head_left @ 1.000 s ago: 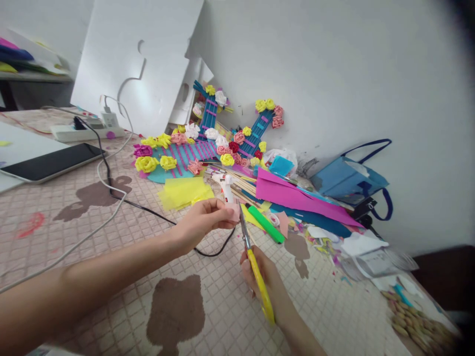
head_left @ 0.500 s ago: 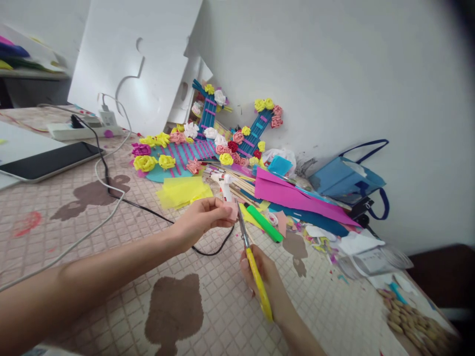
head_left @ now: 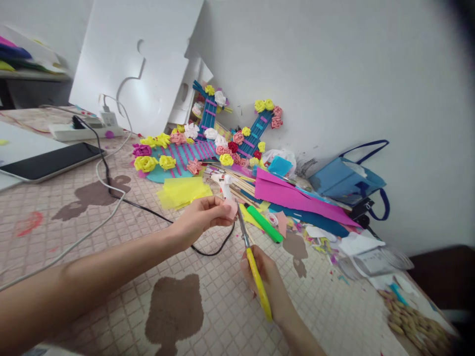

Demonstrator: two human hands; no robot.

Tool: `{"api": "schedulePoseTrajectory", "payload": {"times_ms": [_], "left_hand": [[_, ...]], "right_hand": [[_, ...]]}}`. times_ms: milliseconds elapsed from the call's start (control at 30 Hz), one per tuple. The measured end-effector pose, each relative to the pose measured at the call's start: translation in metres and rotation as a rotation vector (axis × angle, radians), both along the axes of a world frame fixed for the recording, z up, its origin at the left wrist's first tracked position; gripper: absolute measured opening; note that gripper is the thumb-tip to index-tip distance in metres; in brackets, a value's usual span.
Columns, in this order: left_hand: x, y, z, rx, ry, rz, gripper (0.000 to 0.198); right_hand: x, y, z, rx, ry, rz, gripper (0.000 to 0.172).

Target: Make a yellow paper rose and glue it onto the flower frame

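Note:
My left hand [head_left: 203,219] pinches a small piece of pink paper [head_left: 232,208] between thumb and fingers. In my right hand [head_left: 264,273] is a pair of scissors [head_left: 255,269] with yellow handles, held upright with the blades along the paper's right edge. Whether the blades touch the paper I cannot tell. Just behind the paper lies a white glue gun [head_left: 222,182]. A stack of yellow paper sheets [head_left: 184,192] rests left of it, and a green marker-like stick [head_left: 264,223] lies to the right.
Paper-flower crafts on blue strips [head_left: 193,151] stand at the back. A magenta sheet [head_left: 304,200], paper scraps and a blue bag [head_left: 347,178] are on the right. At left lie a tablet [head_left: 52,160], a power strip [head_left: 74,129] and a black cable [head_left: 139,205]. Nuts [head_left: 411,321] sit at lower right.
Almost nothing differs. The pink paper has tilted slightly between my left fingers, and both hands keep nearly the same place.

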State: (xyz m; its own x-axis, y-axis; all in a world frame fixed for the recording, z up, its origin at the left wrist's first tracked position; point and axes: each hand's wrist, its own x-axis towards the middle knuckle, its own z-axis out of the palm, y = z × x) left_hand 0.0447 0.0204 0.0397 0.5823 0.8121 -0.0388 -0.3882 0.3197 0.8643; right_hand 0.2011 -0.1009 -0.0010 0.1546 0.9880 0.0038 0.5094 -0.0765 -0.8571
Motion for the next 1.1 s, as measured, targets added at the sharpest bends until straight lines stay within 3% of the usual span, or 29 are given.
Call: {"api": "schedulePoseTrajectory", "payload": {"times_ms": [800, 1100], "left_hand": [[-0.0024, 0.0065, 0.0008, 0.027, 0.019, 0.033, 0.018], [-0.0041, 0.0075, 0.0005, 0.047, 0.024, 0.014, 0.021]], "right_hand": [[0.0042, 0.0002, -0.0087, -0.027, 0.029, -0.047, 0.034], [0.0044, -0.0026, -0.0003, -0.084, 0.201, 0.103, 0.044]]}}
